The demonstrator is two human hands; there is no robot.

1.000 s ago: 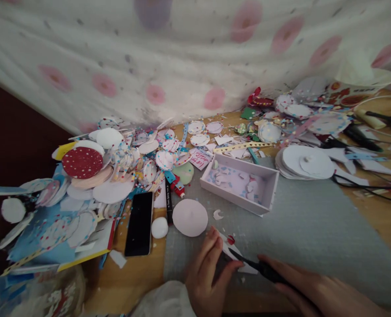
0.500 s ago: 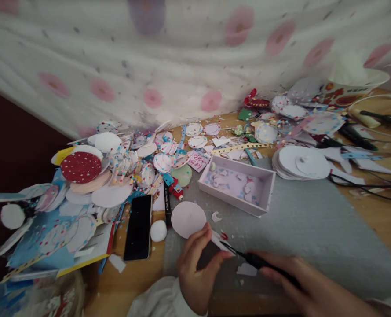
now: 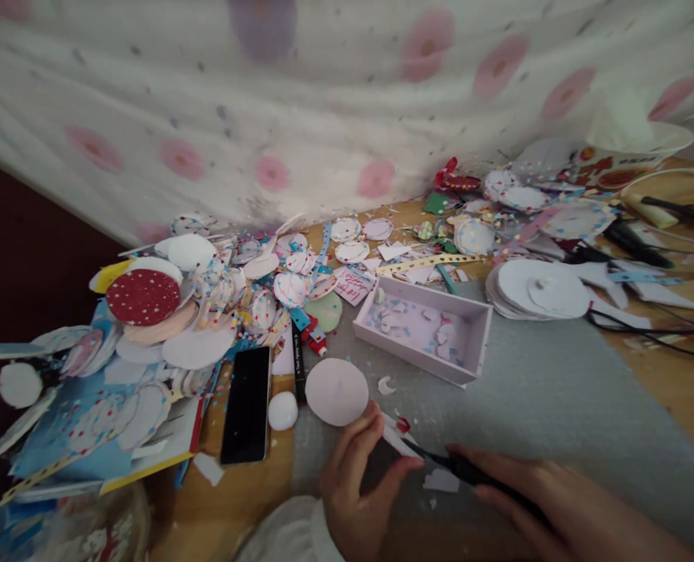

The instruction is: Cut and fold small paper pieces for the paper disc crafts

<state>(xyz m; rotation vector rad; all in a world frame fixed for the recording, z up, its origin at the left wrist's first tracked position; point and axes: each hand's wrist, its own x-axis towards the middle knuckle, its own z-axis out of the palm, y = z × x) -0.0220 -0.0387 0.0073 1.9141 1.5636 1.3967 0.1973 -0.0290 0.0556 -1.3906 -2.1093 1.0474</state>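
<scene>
My left hand [image 3: 355,476] pinches a narrow white piece of paper or card [image 3: 398,435] between thumb and fingers, over the grey cutting mat [image 3: 549,406]. A slim black tool [image 3: 475,472] is in my closed right hand [image 3: 534,492]. Its thin dark tip touches or nearly touches the right end of the white piece; the exact kind of tool cannot be made out. Just behind my left fingertips lies a white disc [image 3: 337,392]. A small curled white scrap [image 3: 386,385], a red scrap [image 3: 403,424] and a flat white scrap [image 3: 441,480] lie around my hands.
A pale open box [image 3: 425,355] holds small white bits. Stacked white discs [image 3: 537,289] stand right of it. Left are a phone [image 3: 246,404], a round white object [image 3: 282,410], a black pen [image 3: 298,363] and heaped paper discs [image 3: 144,297]. Black cables [image 3: 645,332] lie at right.
The tool's tip and my right hand have shifted slightly right and down along the white piece. My left hand has moved slightly right and down, still pinching it. The view shifted a little.
</scene>
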